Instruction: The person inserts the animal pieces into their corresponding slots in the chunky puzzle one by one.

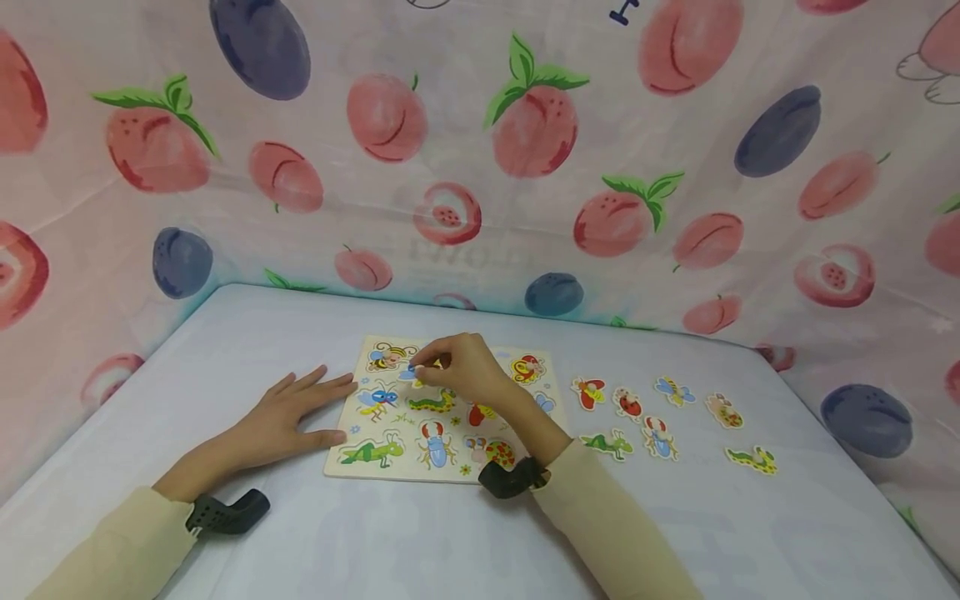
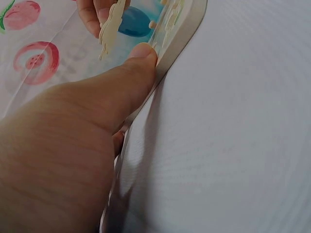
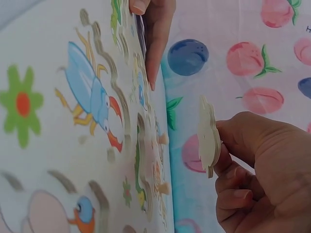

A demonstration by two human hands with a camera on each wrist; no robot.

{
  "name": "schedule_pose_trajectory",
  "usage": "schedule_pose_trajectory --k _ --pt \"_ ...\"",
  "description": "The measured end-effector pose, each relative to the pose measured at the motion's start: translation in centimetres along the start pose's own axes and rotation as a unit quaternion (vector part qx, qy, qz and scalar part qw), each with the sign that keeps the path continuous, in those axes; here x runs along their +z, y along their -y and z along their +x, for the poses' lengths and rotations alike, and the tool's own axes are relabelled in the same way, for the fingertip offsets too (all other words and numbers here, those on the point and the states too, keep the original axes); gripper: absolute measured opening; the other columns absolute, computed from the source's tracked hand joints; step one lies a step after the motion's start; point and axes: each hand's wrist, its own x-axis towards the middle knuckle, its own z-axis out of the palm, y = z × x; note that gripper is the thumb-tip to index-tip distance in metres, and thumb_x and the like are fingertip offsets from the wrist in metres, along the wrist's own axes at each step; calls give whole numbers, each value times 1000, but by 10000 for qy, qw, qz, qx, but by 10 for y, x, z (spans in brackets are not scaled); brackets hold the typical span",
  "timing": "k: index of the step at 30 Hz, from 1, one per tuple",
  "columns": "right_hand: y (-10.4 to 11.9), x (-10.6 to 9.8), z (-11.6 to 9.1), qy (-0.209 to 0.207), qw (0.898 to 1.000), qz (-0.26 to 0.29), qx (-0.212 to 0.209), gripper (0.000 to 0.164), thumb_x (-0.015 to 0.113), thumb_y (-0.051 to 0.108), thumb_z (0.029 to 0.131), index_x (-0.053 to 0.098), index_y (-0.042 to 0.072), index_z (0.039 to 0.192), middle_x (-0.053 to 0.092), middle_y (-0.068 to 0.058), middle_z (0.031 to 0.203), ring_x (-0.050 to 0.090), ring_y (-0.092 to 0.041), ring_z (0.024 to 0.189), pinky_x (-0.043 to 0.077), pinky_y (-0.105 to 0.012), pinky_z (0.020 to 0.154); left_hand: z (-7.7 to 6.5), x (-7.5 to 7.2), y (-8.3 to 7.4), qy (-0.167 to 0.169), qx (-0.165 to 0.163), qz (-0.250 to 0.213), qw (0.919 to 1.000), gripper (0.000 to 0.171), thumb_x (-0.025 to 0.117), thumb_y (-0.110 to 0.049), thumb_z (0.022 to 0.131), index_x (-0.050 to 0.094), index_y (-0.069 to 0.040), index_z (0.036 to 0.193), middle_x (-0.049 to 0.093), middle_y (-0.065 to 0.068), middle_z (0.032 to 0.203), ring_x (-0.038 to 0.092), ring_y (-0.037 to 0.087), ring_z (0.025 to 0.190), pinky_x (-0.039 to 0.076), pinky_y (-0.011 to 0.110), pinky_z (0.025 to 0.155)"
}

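Puzzle board (image 1: 411,468) lies just below the centre of the head view on the counter (image 1: 360,542), the spread left hand (image 1: 288,421) touching its left edge, while the right hand (image 1: 471,367) pinches a wooden piece (image 3: 208,141) above the board's upper part and loose pieces (image 1: 660,439) lie at lower right.

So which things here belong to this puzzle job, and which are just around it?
Part of the job:
Puzzle board, touched by the left hand
Piece in hand, pinched by the right hand
Seven loose pieces, right of the board

Just around it:
Fruit-print cloth
White tabletop
Black wrist devices
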Motion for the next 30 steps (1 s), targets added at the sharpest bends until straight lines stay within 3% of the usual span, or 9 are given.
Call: schedule_pose_trajectory --k 5,18,30 --pt "2 7 1 38 9999 -12 124 10 72 19 87 76 17 96 62 9 72 42 -12 58 31 -21 49 0 1 0 -61 32 48 10000 74 64 -56 84 46 -16 143 40 5 149 16 39 142 6 61 110" --pt "8 24 7 173 9998 107 -15 10 70 18 89 75 15 96 66 12 78 48 -10 63 38 -21 54 1 0 2 53 -19 -17 10000 75 63 -57 84 45 -17 144 38 4 150 14 37 142 5 60 110" --pt "14 41 14 126 9996 -152 190 7 71 15 86 76 14 91 62 12 72 49 -5 61 40 -18 53 1 0 3 13 74 39 10000 74 63 -57 84 45 -17 144 39 4 150 16 37 142 6 61 110"
